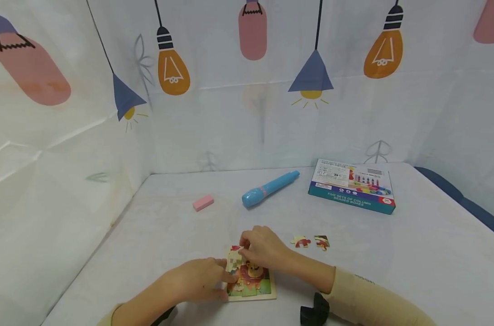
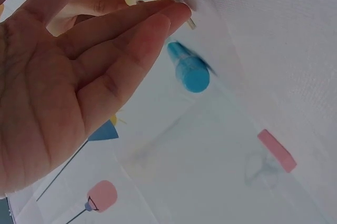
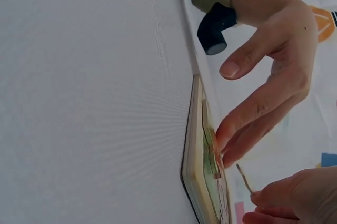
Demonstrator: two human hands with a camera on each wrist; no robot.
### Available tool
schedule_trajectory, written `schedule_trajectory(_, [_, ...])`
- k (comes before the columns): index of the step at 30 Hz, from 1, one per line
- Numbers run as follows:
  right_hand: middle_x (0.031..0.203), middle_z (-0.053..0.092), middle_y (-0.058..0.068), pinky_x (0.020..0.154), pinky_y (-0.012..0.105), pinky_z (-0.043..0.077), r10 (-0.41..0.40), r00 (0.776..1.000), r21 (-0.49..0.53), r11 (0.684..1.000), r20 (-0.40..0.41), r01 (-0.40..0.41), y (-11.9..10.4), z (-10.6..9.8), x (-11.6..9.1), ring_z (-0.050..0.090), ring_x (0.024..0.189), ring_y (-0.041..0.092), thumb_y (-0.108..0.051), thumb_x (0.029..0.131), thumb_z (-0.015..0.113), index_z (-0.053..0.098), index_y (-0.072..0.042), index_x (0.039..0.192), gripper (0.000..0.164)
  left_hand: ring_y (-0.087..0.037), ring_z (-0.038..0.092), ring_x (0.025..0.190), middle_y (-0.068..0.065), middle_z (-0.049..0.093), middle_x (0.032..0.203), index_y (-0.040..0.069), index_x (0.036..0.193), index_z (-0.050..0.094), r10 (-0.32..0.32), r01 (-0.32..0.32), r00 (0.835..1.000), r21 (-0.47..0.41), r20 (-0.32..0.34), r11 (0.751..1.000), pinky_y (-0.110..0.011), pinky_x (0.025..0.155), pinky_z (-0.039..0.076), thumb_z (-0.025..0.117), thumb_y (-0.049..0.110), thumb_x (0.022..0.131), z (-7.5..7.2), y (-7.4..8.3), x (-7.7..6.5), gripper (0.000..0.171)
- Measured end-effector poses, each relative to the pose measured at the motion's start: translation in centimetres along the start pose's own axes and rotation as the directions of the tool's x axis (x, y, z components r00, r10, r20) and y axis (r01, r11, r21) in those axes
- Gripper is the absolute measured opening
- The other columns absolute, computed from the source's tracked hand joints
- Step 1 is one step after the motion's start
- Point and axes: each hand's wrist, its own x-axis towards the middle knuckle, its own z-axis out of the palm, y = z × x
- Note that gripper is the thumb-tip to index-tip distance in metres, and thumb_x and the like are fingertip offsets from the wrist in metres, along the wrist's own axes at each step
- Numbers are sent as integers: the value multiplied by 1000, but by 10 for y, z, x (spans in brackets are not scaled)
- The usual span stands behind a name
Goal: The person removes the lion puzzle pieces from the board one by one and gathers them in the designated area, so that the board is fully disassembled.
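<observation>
The right hand (image 1: pixel 264 249) pinches one small puzzle piece (image 3: pixel 244 178) between thumb and fingertip, the fingers bent and nearly closed. In the right wrist view this piece is tilted on its edge, apart from the surface of the puzzle board (image 1: pixel 252 298). The board lies flat on the table (image 1: pixel 157 235), and this hand covers its one o'clock side. From where I stand, I judge the step as fitting a piece in the upper part. The next move would call for turning it flat, matching its edge with the gap and pressing down; the gap itself I cannot see.

The left hand (image 1: pixel 198 280) comes at nine o'clock of the board. Its fingers are long and relaxed and grasp nothing; fingertips touch the board, the thumb is raised away, so it probably steadies it. The left forearm enters from seven o'clock, the right one from four.

Two loose pieces, a red-and-cream piece (image 1: pixel 301 242) and a darker piece (image 1: pixel 322 242), wait at two o'clock. Farther out are a pink block (image 1: pixel 203 203) at eleven, a blue microphone-like object (image 1: pixel 271 188) past twelve, and a flat box (image 1: pixel 352 186) near two.
</observation>
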Motion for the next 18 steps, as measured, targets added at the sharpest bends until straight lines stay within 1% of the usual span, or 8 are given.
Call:
schedule_trajectory(4, [73,60,-12,62,21,39,-25,999,-10,1000,-25,25,0,-4,1,45,67,5,-25,82,69,66,-17,81,9,-23,57,108,-10,56,125,31,115,65,-20,20,1000,-20,0,1000,-42,86,45,66,41,80,0,0,1,37])
schedule_trajectory(7, [74,61,-12,64,22,40,-47,998,-7,999,-29,47,0,-7,2,46,69,6,-26,82,68,66,-17,81,9,-24,57,106,-9,57,123,32,112,66,-20,19,1000,-37,-11,999,-44,86,45,67,42,79,0,0,0,35])
schedule_trajectory(9, [74,61,-12,66,22,41,-56,998,-5,998,-26,56,0,-8,2,46,71,6,-26,83,68,67,-17,82,9,-21,59,101,-7,59,119,32,109,66,-7,6,1000,-39,-30,999,-43,84,46,67,41,79,0,-1,-1,32])
schedule_trajectory(11, [75,61,-11,68,23,42,-64,998,-5,998,-25,64,0,-10,3,47,72,6,-26,83,68,67,-17,82,9,-15,59,92,-2,61,112,32,106,65,9,-11,999,-32,-52,999,-40,81,48,68,39,79,0,-2,-1,29])
schedule_trajectory(14, [76,61,-11,69,24,43,-69,997,8,998,-22,69,1,-12,3,48,74,7,-25,83,68,67,-16,83,9,-9,54,79,3,59,102,31,105,65,23,-24,997,-6,-75,1000,-36,76,49,69,37,79,0,-3,-1,27])
schedule_trajectory(16, [77,61,-11,69,24,43,-65,998,27,998,-13,65,3,-14,2,49,75,8,-24,83,68,67,-16,83,8,-9,51,76,5,58,99,32,104,63,17,-17,997,0,-75,1000,-35,75,49,69,38,79,1,-3,-1,27])
schedule_trajectory(18, [77,60,-10,70,24,44,-59,998,46,997,-2,59,5,-15,1,50,76,9,-24,83,68,67,-16,84,8,-9,50,77,5,57,100,32,105,62,7,-7,997,5,-71,1000,-35,75,49,69,39,79,1,-1,-1,28])
